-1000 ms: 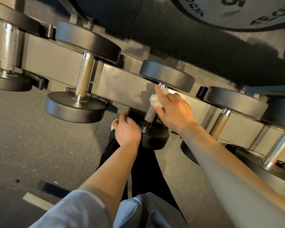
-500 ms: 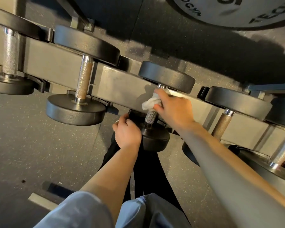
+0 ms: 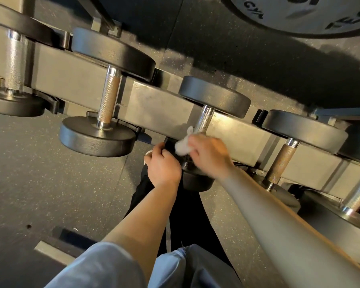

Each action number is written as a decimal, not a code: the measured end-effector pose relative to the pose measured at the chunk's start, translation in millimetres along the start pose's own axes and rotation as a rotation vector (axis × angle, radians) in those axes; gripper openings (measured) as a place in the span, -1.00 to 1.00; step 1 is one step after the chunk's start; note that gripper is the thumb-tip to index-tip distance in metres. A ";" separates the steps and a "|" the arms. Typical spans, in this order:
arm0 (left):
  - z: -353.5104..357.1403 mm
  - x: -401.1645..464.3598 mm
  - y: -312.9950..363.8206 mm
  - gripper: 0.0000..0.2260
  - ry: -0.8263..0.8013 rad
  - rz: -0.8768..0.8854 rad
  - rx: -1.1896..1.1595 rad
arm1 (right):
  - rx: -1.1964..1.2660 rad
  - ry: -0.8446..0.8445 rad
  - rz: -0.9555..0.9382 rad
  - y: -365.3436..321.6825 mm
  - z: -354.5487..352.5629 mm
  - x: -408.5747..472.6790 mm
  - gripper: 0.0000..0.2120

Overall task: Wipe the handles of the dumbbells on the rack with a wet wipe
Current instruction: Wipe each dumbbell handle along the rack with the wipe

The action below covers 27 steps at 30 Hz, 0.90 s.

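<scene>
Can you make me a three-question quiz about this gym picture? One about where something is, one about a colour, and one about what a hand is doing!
1. Where is the wet wipe?
A. On the floor
B. At the lower end of the middle dumbbell handle
C. On the big weight plate

2. What colour is the wet wipe?
A. White
B. Red
C. Green

3. What is the left hand doing?
A. Waving in the air
B. Holding the wipe
C. Gripping the near head of the middle dumbbell

Answers:
1. B, the right hand holds the wipe against the handle's lower part, just above the near head.
2. A, it shows as a crumpled white wad.
3. C, its fingers curl over the edge of the black head while the right hand wipes.
</scene>
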State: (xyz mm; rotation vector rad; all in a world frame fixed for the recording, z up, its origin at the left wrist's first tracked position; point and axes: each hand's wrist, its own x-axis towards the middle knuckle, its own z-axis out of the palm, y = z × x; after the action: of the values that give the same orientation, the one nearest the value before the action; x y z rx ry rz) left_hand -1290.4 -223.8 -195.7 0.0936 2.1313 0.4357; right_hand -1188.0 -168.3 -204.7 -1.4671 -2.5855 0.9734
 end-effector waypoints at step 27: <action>1.2 -2.5 3.5 -0.64 0.034 0.000 -0.046 | 0.058 -0.264 0.096 -3.8 -23.4 -1.2 -0.69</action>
State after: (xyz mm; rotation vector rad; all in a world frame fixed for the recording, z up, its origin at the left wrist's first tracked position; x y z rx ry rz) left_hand -1288.4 -220.8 -193.1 0.0605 2.1534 0.4892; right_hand -1183.2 -158.8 -183.5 -1.5566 -2.6515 1.3268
